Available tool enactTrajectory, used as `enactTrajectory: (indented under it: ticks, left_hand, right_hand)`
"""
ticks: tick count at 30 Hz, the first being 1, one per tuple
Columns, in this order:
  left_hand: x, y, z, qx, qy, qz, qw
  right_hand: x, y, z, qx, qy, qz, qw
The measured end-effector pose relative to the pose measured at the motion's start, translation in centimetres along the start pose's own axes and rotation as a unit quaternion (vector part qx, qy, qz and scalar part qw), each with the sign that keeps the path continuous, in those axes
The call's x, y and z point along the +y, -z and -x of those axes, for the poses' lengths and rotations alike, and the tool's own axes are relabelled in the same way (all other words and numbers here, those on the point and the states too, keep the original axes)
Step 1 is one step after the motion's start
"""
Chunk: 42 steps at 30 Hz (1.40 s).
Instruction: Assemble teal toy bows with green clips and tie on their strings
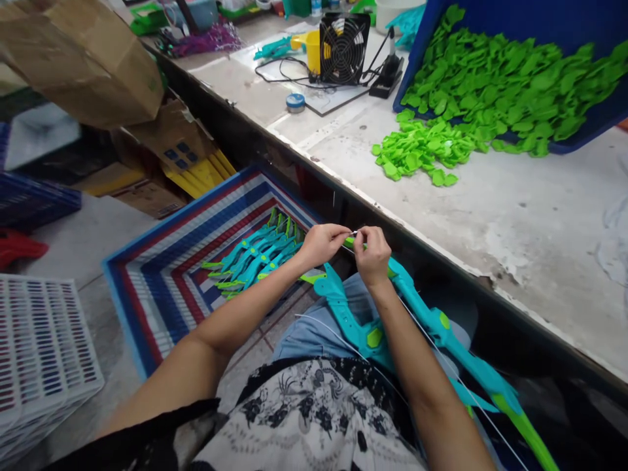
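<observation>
My left hand [324, 246] and my right hand [373, 254] meet above my lap, each pinching a thin white cord [354, 233] between thumb and fingers. Beneath my hands and right forearm lie teal toy bows with lime-green tips; one long teal limb [426, 314] runs down to the right, and another teal piece [338, 304] crosses my jeans. White string stretches along the limb and over my lap. Several assembled teal and green bows [258, 252] lie side by side to the left of my left hand.
A striped, blue-edged bin [147, 275] holds the assembled bows. On the worktable [490, 216] are loose green pieces [424, 147], a tilted blue crate [554, 19] of more, a black fan [343, 49], a soldering-iron stand [388, 73] and a blue-lidded tin [295, 102]. A white basket [49, 347] stands left.
</observation>
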<state>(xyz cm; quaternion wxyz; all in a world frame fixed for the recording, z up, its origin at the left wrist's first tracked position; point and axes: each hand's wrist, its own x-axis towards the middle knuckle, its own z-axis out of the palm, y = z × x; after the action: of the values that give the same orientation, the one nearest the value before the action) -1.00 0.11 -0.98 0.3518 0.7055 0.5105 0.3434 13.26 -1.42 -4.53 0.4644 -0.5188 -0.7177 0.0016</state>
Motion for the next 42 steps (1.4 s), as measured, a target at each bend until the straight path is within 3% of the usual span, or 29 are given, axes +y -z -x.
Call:
enactTrajectory:
  ticks: [4,8,10,12,14,18,22,24,26,28,29,30,32,34,37,42]
  left_hand:
    - [-1.0,0.7,2.1,0.034,0.017,0.098,0.994]
    - [-3.5,1.4,9.4,0.143,0.152,0.068,0.976]
    - [-4.8,1.2,14.2,0.098,0.189,0.025,0.977]
    - [-5.7,0.5,18.5,0.008,0.192,0.010,0.981]
    - [-6.2,-0.3,21.1,-0.051,0.183,0.002,0.982]
    - [-6.5,-1.2,21.6,-0.063,0.180,-0.012,0.982]
    - [-5.6,-0.4,19.4,-0.055,0.226,0.112,0.966]
    - [-4.3,0.2,18.3,-0.028,0.285,0.289,0.914]
    - [-2.5,0.8,17.5,-0.018,0.338,0.487,0.805]
    - [-0.7,1.1,16.8,-0.021,0.359,0.613,0.704]
    - [0.1,1.2,16.6,-0.023,0.358,0.640,0.680]
    - [0.7,1.2,16.4,-0.020,0.353,0.649,0.674]
    - [1.4,1.1,16.2,-0.020,0.334,0.636,0.695]
    - [1.3,1.0,16.2,-0.031,0.317,0.602,0.732]
    - [0.5,1.3,16.0,-0.021,0.311,0.540,0.782]
    - [0.0,3.3,14.3,0.042,0.297,0.447,0.843]
  right_hand:
    - [1.3,-0.4,0.6,-0.001,-0.053,-0.010,0.999]
    - [3.1,-0.2,1.0,-0.040,-0.057,-0.013,0.998]
    - [2.9,-0.1,1.2,-0.040,-0.049,-0.005,0.998]
    - [1.4,-0.2,1.7,-0.042,-0.033,-0.004,0.999]
    - [-0.9,-0.7,2.6,-0.109,0.020,-0.030,0.993]
    - [-5.7,-3.0,4.9,-0.325,0.146,-0.049,0.933]
    - [-6.8,-5.2,5.8,-0.414,0.115,0.039,0.902]
    - [-6.3,-5.5,5.5,-0.441,0.079,0.024,0.894]
    - [-5.4,-5.3,5.1,-0.458,0.016,-0.059,0.887]
    - [-4.6,-4.8,4.8,-0.464,-0.082,-0.189,0.861]
    - [-4.2,-4.5,4.8,-0.465,-0.139,-0.261,0.835]
    - [-3.8,-4.1,5.0,-0.461,-0.197,-0.329,0.800]
    - [-3.3,-3.3,5.4,-0.447,-0.293,-0.437,0.724]
    - [-3.0,-2.4,5.9,-0.420,-0.358,-0.491,0.674]
    - [-2.7,-1.0,6.3,-0.387,-0.400,-0.512,0.653]
    - [-2.5,0.4,6.5,-0.387,-0.408,-0.518,0.644]
